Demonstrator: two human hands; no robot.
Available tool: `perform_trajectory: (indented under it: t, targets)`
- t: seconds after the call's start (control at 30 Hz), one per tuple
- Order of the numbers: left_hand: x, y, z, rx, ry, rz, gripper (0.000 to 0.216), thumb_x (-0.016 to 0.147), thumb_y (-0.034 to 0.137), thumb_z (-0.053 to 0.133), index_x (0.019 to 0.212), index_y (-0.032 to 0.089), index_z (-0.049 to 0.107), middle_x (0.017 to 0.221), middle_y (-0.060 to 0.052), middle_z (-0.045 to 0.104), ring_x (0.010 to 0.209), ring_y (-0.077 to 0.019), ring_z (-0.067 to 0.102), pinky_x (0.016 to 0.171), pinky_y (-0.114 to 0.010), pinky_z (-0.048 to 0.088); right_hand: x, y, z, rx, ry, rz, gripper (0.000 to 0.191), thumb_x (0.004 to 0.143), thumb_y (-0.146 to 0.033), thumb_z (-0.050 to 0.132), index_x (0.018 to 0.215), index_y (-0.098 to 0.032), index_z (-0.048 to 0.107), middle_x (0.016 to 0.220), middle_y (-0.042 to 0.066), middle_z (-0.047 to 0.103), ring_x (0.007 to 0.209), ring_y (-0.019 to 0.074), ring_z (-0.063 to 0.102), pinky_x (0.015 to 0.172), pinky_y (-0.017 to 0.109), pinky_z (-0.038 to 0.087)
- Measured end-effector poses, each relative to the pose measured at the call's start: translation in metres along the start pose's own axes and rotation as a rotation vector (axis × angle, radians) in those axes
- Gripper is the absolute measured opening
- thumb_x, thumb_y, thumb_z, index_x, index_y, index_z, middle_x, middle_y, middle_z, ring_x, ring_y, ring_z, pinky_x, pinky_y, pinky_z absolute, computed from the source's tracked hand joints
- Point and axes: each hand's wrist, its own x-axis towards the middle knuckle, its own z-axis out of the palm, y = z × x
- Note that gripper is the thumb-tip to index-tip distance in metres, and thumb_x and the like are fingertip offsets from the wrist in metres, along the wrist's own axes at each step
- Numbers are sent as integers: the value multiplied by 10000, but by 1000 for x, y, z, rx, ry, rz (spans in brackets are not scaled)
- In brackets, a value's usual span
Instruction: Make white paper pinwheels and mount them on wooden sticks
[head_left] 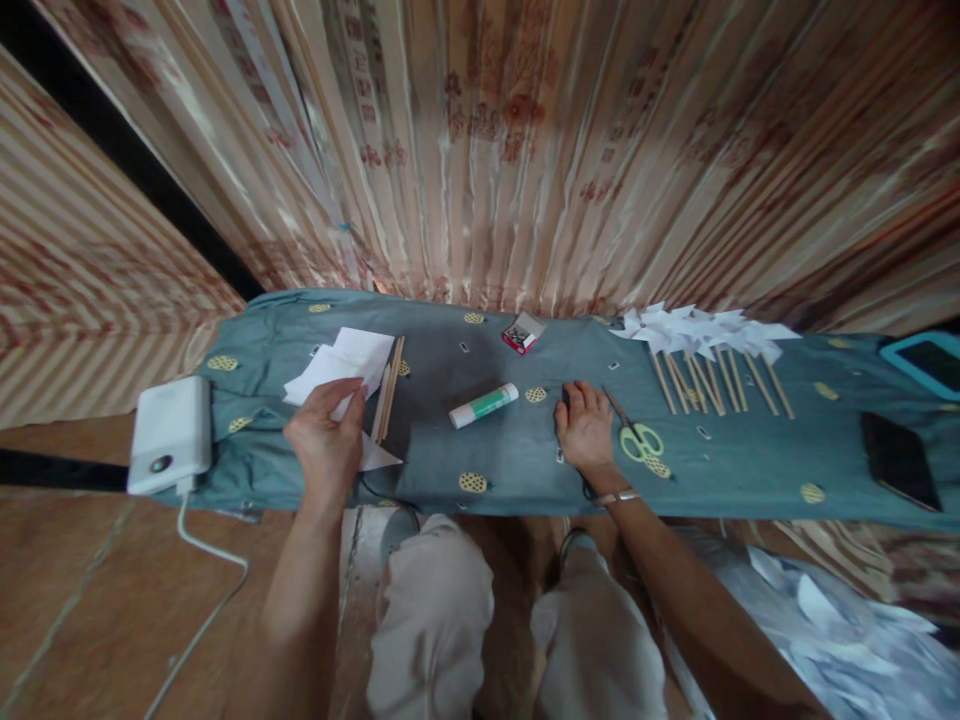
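Note:
My left hand (330, 425) is over several white paper sheets (364, 352), thumb and forefinger pinched on a piece of white paper (343, 407). A pointed paper corner (379, 457) sticks out below it. Thin wooden sticks (390, 390) lie just right of the papers. My right hand (587, 425) rests palm down on the cloth with its fingers stretched out. Something dark shows at its left edge, mostly hidden. Beside that hand lie scissors with pale green handles (640, 441). A glue stick (484, 406) lies between my hands.
A small open red box (523, 332) lies at the back. White paper pinwheels on sticks (705, 335) are grouped at back right. Further right are a black phone (900, 460) and a blue-framed device (926, 362). A white power bank (171, 435) with a cable stands left.

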Motion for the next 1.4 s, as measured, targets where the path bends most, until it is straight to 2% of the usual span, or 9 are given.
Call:
perform_trajectory:
  t: [0.1,0.27,0.43,0.63,0.77,0.97,1.03,1.27,1.4]
  targets:
    - [-16,55,8,-178,-33,152,161,844,277,579,860,189,712,921,-37,725,907,-182,665,897,-330,505,1,-2,-2,3,-20,17,429,935,-312,356,1259,-100,540,1315,175,541,1179,325,442,943,471,391]
    - [-64,115,60,-396,-362,403,151,860,204,573,844,194,723,928,-66,731,936,-182,670,963,-356,490,0,0,-6,53,-36,28,421,907,-274,395,1252,-81,541,1316,187,532,1167,332,450,948,465,387]
    - [-106,111,108,-387,-546,414,133,828,119,587,796,161,709,856,-87,734,896,-218,680,863,-374,543,2,11,0,227,12,13,409,893,-291,441,1214,-67,562,1296,200,553,1192,301,478,999,449,383]
    - [-117,83,107,-351,-618,501,136,838,132,581,836,172,712,909,-82,744,896,-216,691,851,-375,549,3,20,1,419,76,44,386,861,-237,461,1176,-55,590,1257,223,590,1227,289,495,1044,461,383]
    - [-105,83,96,-431,-673,343,154,852,195,573,873,189,725,927,-63,750,880,-190,695,861,-334,539,-2,35,-18,531,76,56,391,799,-160,487,1172,-135,601,1243,159,620,1215,270,525,1063,475,379]
    - [-80,85,97,-664,-525,-349,200,685,335,710,783,161,723,701,-6,703,599,-130,611,575,-233,493,-17,45,-59,752,46,172,326,866,-213,455,1164,-179,583,1091,119,688,973,231,671,879,422,531]
    - [-78,82,104,-715,-540,-464,220,625,332,731,758,157,718,666,3,681,569,-119,579,547,-227,468,-24,39,-72,735,23,113,342,887,-198,440,1209,-207,555,1156,107,667,1014,215,661,914,409,521]
    - [-88,80,119,-706,-682,-515,216,613,311,713,757,151,699,672,11,656,571,-103,552,554,-211,445,-54,19,-94,407,-179,-235,623,870,-155,490,1455,-211,284,1545,130,270,1441,276,224,1153,506,269]
    - [-95,83,126,-670,-778,-433,216,660,279,662,823,144,700,742,-5,680,610,-120,587,576,-218,468,-64,19,-92,434,-221,-302,418,865,-160,521,1279,-210,490,1561,118,219,1454,298,169,1143,537,265]
